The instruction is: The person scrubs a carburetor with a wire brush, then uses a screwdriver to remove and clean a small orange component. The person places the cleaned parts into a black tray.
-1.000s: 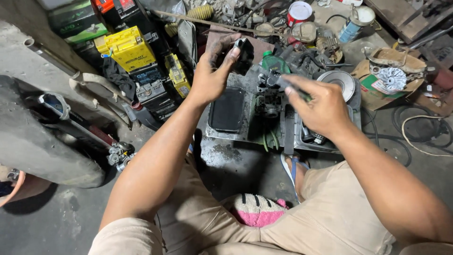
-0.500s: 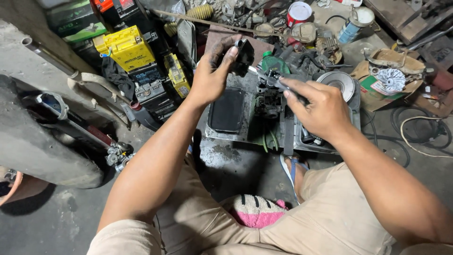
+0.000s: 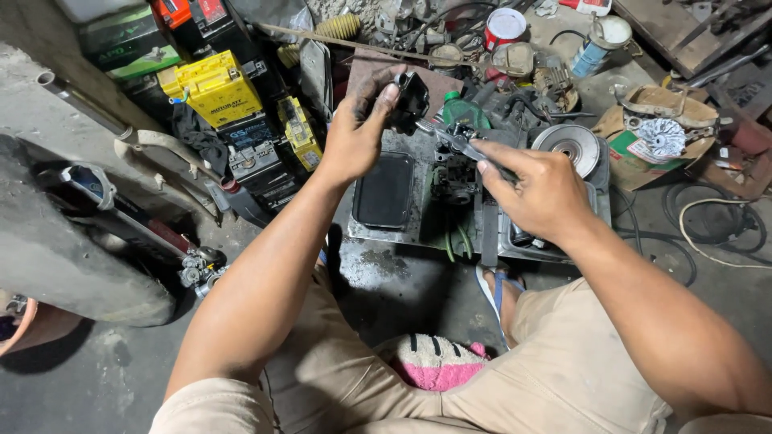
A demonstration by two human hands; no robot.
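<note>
My left hand (image 3: 358, 133) grips a small black metal part (image 3: 412, 98) and holds it up over a greasy metal tray (image 3: 378, 233). My right hand (image 3: 539, 193) holds a metal hand tool (image 3: 450, 138) whose tip reaches toward the black part. Below the tool sits a dirty engine component (image 3: 454, 181) on the tray. My knees in beige trousers frame the lower part of the view.
Yellow and black batteries (image 3: 217, 92) are stacked at the upper left. A round metal disc (image 3: 572, 145), a cardboard box with a fan-shaped part (image 3: 659, 137), cans (image 3: 505, 28) and cables (image 3: 708, 233) lie to the right. A pink cloth (image 3: 434, 362) rests between my legs.
My right hand has moved up and left, bringing the tool tip closer to the black part. My left hand has stayed almost still.
</note>
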